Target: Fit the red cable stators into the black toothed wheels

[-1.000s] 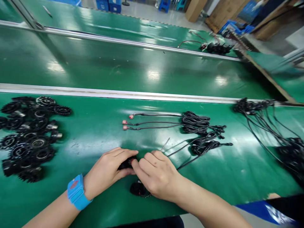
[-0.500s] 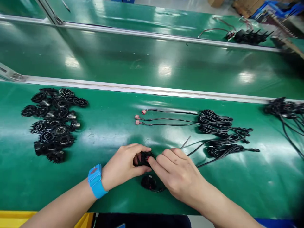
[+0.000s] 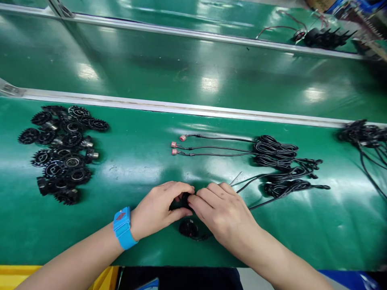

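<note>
My left hand point(image 3: 159, 207) is curled around a black toothed wheel-like part point(image 3: 185, 199), thumb below and fingers above; a blue band is on the wrist. My right hand point(image 3: 222, 211) is closed, with thumb and index finger pressed against that part's right side. They pinch a small red-wound motor coil, now almost hidden by the fingers. Black cable point(image 3: 262, 204) runs out from behind my right hand. Just below both hands a black round part point(image 3: 188, 228) with a wire lies on the green bench.
A pile of black toothed wheels with metal hubs point(image 3: 72, 162) lies on the left. Bundled black cables point(image 3: 273, 151) with red coil ends point(image 3: 174, 152) lie ahead to the right. More cabled parts point(image 3: 363, 135) sit far right. A white rail point(image 3: 151, 106) crosses behind.
My right fingertips have moved further over the black part, covering the red coil that showed before. The view has shifted slightly; the bench items lie as before.
</note>
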A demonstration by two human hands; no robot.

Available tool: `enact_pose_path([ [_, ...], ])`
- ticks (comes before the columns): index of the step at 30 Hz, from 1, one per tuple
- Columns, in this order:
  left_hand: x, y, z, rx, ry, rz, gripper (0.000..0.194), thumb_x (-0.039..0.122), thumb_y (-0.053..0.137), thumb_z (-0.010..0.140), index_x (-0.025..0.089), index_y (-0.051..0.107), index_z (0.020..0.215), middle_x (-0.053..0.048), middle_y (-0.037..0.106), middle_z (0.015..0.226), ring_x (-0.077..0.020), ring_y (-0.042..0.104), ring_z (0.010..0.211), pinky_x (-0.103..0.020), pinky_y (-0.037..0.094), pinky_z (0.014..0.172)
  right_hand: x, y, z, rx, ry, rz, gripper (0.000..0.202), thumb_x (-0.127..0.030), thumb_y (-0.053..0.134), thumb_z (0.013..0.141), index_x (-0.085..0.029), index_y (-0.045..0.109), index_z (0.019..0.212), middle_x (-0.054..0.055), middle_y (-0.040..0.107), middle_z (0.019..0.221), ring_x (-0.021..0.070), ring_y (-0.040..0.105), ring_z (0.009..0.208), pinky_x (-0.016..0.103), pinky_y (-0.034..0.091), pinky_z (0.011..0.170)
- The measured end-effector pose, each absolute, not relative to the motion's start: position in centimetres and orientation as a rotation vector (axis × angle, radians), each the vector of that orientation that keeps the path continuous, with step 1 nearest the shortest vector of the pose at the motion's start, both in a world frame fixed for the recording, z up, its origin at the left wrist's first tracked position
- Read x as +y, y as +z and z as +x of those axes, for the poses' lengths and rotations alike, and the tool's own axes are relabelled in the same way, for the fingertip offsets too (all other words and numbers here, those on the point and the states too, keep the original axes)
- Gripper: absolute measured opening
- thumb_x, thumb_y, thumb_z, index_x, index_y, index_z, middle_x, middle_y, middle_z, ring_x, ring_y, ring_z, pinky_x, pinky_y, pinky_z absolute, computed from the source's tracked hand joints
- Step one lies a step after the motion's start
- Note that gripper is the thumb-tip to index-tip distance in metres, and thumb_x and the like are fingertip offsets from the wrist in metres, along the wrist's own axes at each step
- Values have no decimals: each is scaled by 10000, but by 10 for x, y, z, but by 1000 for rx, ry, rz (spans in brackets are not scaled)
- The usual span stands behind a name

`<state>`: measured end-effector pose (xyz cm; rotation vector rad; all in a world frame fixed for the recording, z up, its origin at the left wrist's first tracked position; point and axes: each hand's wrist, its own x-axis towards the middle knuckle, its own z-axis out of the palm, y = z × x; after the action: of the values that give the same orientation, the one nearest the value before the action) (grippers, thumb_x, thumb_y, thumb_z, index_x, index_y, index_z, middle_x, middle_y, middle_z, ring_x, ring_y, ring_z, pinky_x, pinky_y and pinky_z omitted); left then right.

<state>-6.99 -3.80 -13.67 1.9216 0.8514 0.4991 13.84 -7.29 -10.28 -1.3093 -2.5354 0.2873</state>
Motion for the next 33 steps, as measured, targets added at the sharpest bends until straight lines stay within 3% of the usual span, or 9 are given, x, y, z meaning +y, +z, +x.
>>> enact_pose_path([
  [5,-37,-141,-72,820,539,1997,426,197,778,880,236,611,1269,-22,713,1242,-187,688,1018,-303,567,891,-72,-95,155,-2208,688,-1298,232,-177,574,989,-208,631,1211,60,612,1092,193,551,954,344,451,814],
  [8,-37,-143,-74,757,559,2096,300,233,697,950,243,675,1249,-52,666,1360,-213,671,1137,-339,555,961,-76,-92,166,-1780,759,-1270,200,-190,449,1032,-224,609,1148,70,568,1119,192,552,1052,340,479,867],
  [10,-37,-144,-74,745,593,2135,240,242,655,980,241,709,1214,-62,659,1370,-206,681,1104,-326,572,925,-76,-94,170,-1648,774,-1225,206,-278,401,1059,-227,598,1082,72,565,1102,204,543,1071,354,490,872],
  [13,-38,-145,-73,734,654,2179,240,238,635,991,234,717,1216,-77,659,1365,-186,688,975,-310,601,846,-73,-101,171,-1719,766,-1262,203,-322,407,1061,-220,581,1039,61,599,1012,188,594,964,334,519,795],
  [16,-39,-145,-72,726,680,2245,259,210,619,995,226,705,1239,-98,642,1380,-170,666,870,-305,620,771,-72,-105,169,-1811,733,-1320,94,-253,523,1025,-220,557,1107,39,664,938,157,672,788,285,558,652],
  [17,-39,-146,-71,720,684,2270,264,200,614,997,216,699,1246,-110,639,1381,-171,664,865,-306,624,764,-73,-105,168,-1783,728,-1297,141,-208,569,1000,-224,541,1137,38,683,944,155,694,765,275,575,626],
  [22,-41,-146,-71,719,686,2300,248,172,604,998,172,697,1227,-146,646,1359,-182,673,883,-318,635,768,-84,-99,165,-1575,825,-1157,434,19,667,853,-270,470,1111,29,724,976,173,744,781,271,641,603],
  [27,-42,-146,-72,730,657,2268,263,156,612,990,173,685,1242,-145,642,1366,-194,673,892,-342,640,778,-83,-99,165,-1656,954,-1138,433,46,615,843,-295,417,1020,4,730,970,134,711,642,235,616,545],
  [33,-42,-146,-71,730,661,2251,252,160,618,988,161,686,1231,-155,637,1370,-196,668,894,-345,643,778,-81,-104,164,-1730,931,-1143,387,27,596,848,-268,398,1001,19,721,968,125,702,659,228,614,581],
])
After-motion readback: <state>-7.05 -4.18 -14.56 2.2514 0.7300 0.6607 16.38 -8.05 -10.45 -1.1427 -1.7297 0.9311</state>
